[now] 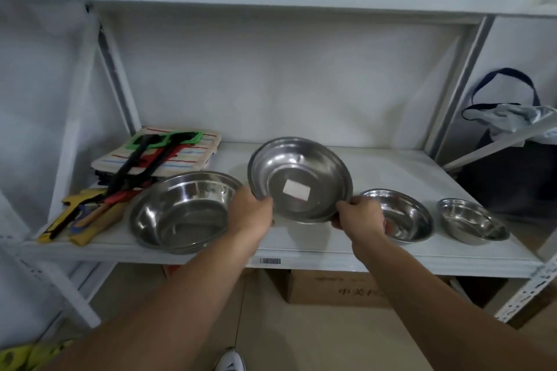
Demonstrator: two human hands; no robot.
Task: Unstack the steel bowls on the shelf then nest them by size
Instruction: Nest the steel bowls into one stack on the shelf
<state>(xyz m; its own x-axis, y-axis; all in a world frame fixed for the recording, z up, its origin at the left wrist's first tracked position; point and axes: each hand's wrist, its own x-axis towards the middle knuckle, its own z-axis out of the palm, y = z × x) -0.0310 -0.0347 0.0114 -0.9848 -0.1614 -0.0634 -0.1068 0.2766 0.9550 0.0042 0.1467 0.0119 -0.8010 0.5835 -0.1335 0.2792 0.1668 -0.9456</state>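
Four steel bowls show in my head view. I have both hands on one of them: my left hand (251,211) pinches the lower left rim of the held bowl (300,179), my right hand (360,215) pinches its lower right rim, fingers closed on the edge. That bowl is lifted and tilted toward me, a white sticker (296,190) on its inner base. The largest bowl (182,212) sits left on the white shelf (376,166), its near rim almost at the shelf's front edge. A medium bowl (401,215) sits just right of my right hand, and the smallest bowl (473,224) lies near it, apart. Striped cloths (193,150) and tongs (135,169) crowd the left end. Bare shelf lies open behind the bowls.
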